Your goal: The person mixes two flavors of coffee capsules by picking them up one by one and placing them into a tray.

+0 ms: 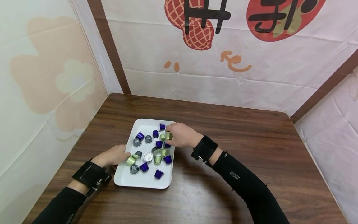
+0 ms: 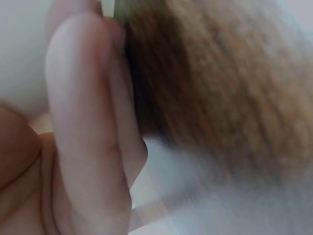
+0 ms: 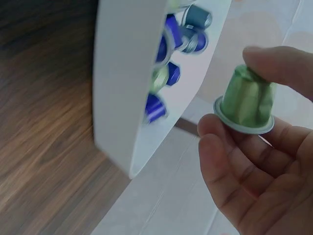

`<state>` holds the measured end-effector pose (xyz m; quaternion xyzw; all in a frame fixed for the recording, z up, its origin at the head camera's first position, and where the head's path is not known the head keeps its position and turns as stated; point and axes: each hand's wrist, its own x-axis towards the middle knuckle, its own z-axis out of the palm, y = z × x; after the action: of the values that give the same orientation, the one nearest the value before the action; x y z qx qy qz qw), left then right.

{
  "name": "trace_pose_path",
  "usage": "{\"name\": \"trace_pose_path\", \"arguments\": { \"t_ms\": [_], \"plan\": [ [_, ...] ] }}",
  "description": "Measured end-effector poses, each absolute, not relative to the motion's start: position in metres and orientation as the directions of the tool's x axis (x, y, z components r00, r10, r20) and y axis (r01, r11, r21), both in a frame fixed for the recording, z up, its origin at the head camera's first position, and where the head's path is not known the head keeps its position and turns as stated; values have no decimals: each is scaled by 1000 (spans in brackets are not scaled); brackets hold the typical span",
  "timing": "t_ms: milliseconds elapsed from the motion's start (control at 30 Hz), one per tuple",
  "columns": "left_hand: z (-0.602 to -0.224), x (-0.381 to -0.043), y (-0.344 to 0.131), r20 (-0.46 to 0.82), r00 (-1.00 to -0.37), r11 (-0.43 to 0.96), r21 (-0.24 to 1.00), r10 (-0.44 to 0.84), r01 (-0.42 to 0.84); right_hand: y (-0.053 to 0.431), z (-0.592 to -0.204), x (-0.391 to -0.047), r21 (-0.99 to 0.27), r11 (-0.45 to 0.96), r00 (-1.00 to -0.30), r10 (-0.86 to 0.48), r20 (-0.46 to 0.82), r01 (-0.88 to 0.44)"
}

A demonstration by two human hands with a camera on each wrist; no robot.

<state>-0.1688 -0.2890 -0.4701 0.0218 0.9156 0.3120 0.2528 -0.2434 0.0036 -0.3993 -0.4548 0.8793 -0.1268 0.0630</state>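
A white rectangular tray (image 1: 123, 179) on the wooden table holds several coffee capsules in green, purple and grey. My right hand (image 1: 183, 135) is above the tray's right edge and pinches a green coffee capsule (image 3: 247, 100) between thumb and fingers, its rim against the fingers and its narrow end under the thumb. At the tray's left edge, my left hand (image 1: 113, 155) grips the rim, thumb over the top side and the other fingers on the outside. Close to that thumb lies another green capsule (image 1: 130, 161). The left wrist view is blurred and shows mainly the fingers (image 2: 88, 122).
A dark wooden table (image 1: 237, 149) surrounds the tray. Printed cloth hangs behind the table (image 1: 145, 43) and along its left side (image 1: 42, 93). Purple capsules (image 1: 158, 174) and a silver-white capsule (image 1: 148, 156) lie loose in the tray, some touching each other.
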Motion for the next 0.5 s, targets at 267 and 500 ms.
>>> {"name": "trace_pose_path", "arguments": {
  "t_ms": [267,500],
  "plan": [
    [-466,-170,-289,-448,-871,813,573,202,-106,-30,-405,-231,-276,506,-519,-855,-29,-818],
    [-467,-171,-287,-470,-860,809,574,198,-127,-53,-416,-224,-277,507,-508,-858,-76,-816]
  ]
}}
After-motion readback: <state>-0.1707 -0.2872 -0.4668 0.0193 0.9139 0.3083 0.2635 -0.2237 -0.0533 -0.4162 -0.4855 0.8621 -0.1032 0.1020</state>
